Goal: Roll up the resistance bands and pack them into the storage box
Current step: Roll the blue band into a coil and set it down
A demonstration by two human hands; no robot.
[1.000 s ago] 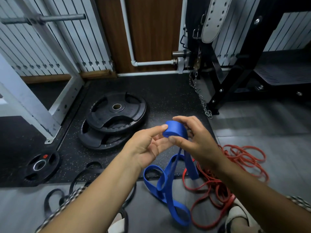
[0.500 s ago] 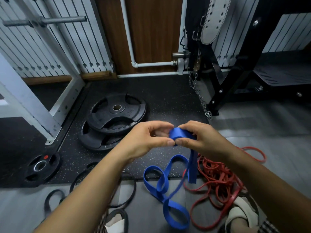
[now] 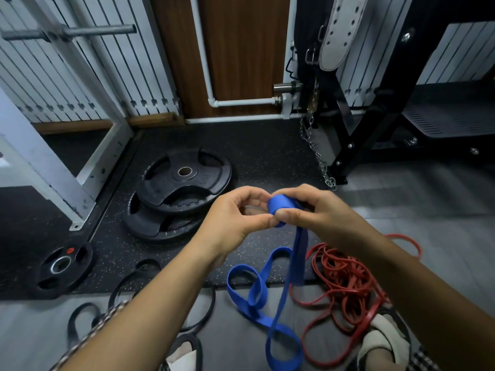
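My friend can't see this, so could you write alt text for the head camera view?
Two hands, left hand and right hand, hold a partly rolled blue resistance band, its tail trailing to the floor. Red bands lie tangled at right, black bands at left, weight plates behind.

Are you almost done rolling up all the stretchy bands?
Not nearly. Nothing looks packed, and no box is in view. Both hands, left hand and right hand, are rolling the blue band, most still loose. The red bands and black bands lie unrolled.

Three black weight plates (image 3: 184,180) lie at the left. There is one blue band (image 3: 278,298), one red band pile (image 3: 345,285), two hands (image 3: 233,218).
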